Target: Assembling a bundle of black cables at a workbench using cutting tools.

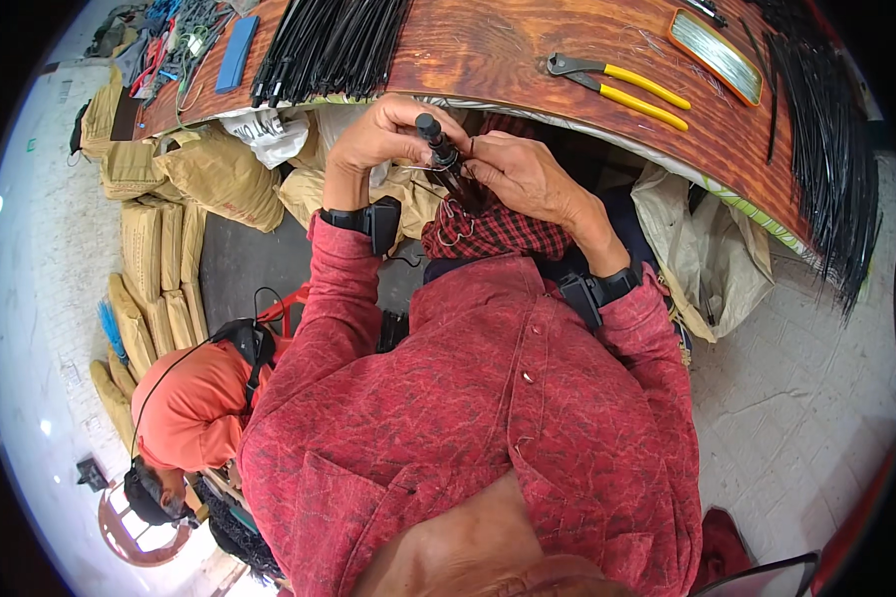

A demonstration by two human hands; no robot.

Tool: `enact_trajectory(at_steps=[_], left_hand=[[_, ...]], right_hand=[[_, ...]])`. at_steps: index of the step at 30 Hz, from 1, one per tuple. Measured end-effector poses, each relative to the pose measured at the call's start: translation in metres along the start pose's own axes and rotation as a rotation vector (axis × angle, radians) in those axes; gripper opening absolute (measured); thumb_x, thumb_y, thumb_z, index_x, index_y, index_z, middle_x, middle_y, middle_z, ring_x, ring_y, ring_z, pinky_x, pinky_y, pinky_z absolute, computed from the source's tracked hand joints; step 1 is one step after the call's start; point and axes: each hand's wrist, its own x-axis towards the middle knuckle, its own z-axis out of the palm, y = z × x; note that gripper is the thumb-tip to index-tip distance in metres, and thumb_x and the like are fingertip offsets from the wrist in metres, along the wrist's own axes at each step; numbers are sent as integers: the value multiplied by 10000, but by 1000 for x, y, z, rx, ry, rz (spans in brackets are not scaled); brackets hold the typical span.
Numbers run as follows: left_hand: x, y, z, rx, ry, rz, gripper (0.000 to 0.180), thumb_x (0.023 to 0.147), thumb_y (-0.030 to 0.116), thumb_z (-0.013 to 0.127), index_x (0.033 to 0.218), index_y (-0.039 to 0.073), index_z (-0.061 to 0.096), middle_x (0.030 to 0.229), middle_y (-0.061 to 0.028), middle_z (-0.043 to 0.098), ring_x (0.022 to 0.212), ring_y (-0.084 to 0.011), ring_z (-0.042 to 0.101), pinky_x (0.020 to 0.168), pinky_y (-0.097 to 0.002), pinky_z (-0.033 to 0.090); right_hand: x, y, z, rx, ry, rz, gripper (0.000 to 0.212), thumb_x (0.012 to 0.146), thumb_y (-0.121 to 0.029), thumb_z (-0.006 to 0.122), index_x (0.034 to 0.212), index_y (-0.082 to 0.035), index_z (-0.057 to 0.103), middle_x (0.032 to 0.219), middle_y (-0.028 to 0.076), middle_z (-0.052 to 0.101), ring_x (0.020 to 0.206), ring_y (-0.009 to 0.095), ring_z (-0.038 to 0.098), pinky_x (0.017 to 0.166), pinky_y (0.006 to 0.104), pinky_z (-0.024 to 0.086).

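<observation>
Both hands meet in front of my chest, just below the table's near edge. My left hand (393, 137) curls round a black umbrella frame (438, 139), a narrow shaft with a round knob at its upper end and thin dark rods below. From the other side my right hand (521, 171) pinches at the frame, thumb and forefinger pressed close to its collar; the exact spot is partly hidden by the fingers. A thin pale wire shows beside the shaft. Under the hands, a red-and-black checked cloth (498, 237) lies over my lap.
On the wooden table (468, 45) lie yellow-handled pliers (622, 92), a bundle of black rods (331, 50), a blue block (237, 55) and an orange-rimmed tray (715, 55). More black rods (816, 149) overhang the right edge. A pale sack (707, 249) stands below; a co-worker (194, 408) is at left.
</observation>
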Motion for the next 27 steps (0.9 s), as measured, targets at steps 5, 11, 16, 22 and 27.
enact_trajectory(at_steps=[5,11,16,22,27], left_hand=[[0,3,10,-84,128,-77,331,784,57,782,1095,-41,719,1060,-146,744,882,-190,701,806,-312,555],[-4,8,34,-183,386,30,340,798,28,776,1122,-41,698,1049,-138,741,874,-148,703,702,-261,560],[-13,4,48,-150,603,-111,380,753,9,798,1112,-49,688,1054,-171,723,795,-152,683,642,-250,540],[-23,10,51,-115,672,-91,370,761,-33,781,1113,-64,672,1083,-174,717,884,-179,695,750,-283,565],[-25,19,56,-68,625,-70,345,769,-42,770,1101,-54,676,1082,-178,719,950,-203,700,815,-298,566]], right_hand=[[-3,6,-2,-45,18,89,286,997,-301,556,1032,-46,682,852,159,641,853,381,628,747,466,497],[0,9,-2,108,127,144,370,1017,-374,535,1083,-51,703,962,173,698,937,370,662,803,413,520],[-4,11,0,348,176,253,498,1043,-461,498,1198,-23,679,1072,163,715,1029,287,682,868,362,514],[-7,9,3,688,189,249,642,1007,-569,516,1275,0,645,1171,80,689,1095,174,630,930,319,485],[-6,0,-7,830,144,258,605,966,-529,618,1254,2,640,1139,48,673,1110,141,612,976,291,474]])
